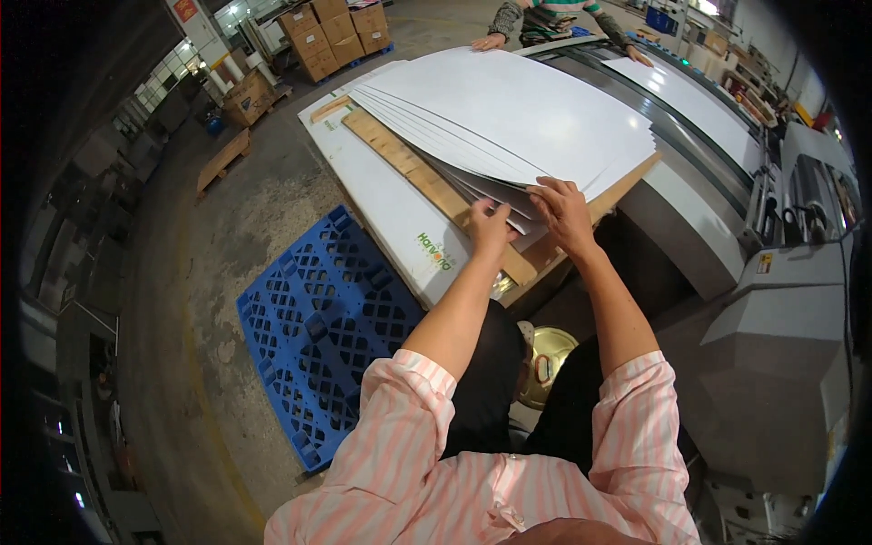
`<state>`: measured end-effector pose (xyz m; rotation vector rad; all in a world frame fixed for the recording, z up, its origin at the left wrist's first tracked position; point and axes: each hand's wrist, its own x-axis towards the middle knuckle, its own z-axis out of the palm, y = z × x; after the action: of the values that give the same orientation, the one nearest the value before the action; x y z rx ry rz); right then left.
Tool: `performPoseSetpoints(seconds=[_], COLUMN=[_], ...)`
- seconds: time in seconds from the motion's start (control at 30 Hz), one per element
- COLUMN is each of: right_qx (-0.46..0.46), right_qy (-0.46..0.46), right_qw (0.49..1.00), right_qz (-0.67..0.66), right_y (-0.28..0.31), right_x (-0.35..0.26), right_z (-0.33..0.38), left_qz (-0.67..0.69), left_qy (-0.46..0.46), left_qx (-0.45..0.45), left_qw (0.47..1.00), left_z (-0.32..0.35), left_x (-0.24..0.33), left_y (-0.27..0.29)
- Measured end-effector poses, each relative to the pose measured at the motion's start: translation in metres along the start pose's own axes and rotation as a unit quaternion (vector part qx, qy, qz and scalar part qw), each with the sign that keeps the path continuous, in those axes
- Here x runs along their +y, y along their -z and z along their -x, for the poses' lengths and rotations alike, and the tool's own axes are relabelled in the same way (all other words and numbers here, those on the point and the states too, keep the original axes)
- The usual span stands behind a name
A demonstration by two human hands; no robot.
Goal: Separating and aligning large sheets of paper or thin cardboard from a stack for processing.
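Observation:
A fanned stack of large white sheets (545,100) lies on a wooden board (400,150). My right hand (563,216) grips the near corner of the upper sheets, fingers on top and the thumb out of sight below. That corner is lifted, leaving a dark gap above the lower sheets (509,213). At the near edge of those lower sheets is my left hand (490,225), its fingers curved and apart. No sheet shows clearly between them.
Under the board is a white printed pack (400,232). A blue plastic pallet (318,318) lies on the floor at left. Grey machinery (772,354) stands close on the right. Across the stack, a co-worker's hand (489,42) rests at the far edge; cartons (331,41) stand behind.

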<state>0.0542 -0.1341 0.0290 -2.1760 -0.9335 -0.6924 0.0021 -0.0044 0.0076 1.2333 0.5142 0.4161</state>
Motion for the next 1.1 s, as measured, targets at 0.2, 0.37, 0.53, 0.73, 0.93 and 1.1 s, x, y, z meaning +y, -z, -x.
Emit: performPoseSetpoints(seconds=[0.2, 0.37, 0.53, 0.73, 0.93, 1.1], right_qx=[0.005, -0.009, 0.169, -0.169, -0.053, 0.029], right_qy=[-0.015, -0.235, -0.15, -0.011, -0.068, 0.038], right_qw=[1.0, 0.938, 0.964, 0.986, 0.992, 0.996], right_qz=[-0.025, -0.255, -0.143, -0.01, 0.09, 0.071], right_y=[-0.009, -0.025, -0.005, -0.031, -0.011, -0.008], right_x=[-0.003, -0.005, 0.031, -0.005, 0.008, -0.007], right_z=[0.005, -0.004, -0.009, -0.008, 0.02, 0.001], left_qz=[0.076, 0.008, 0.014, 0.053, 0.02, 0.013], left_qy=[0.103, 0.117, 0.131, 0.12, 0.121, 0.123], left_qx=[-0.18, -0.169, -0.183, -0.166, -0.229, -0.187], left_qw=[0.975, 0.979, 0.974, 0.977, 0.966, 0.975], left_z=[-0.005, -0.005, -0.01, -0.043, -0.026, -0.028], left_x=[-0.008, 0.0, -0.011, -0.023, -0.031, -0.02], left_y=[0.013, 0.018, -0.012, 0.028, 0.01, 0.019])
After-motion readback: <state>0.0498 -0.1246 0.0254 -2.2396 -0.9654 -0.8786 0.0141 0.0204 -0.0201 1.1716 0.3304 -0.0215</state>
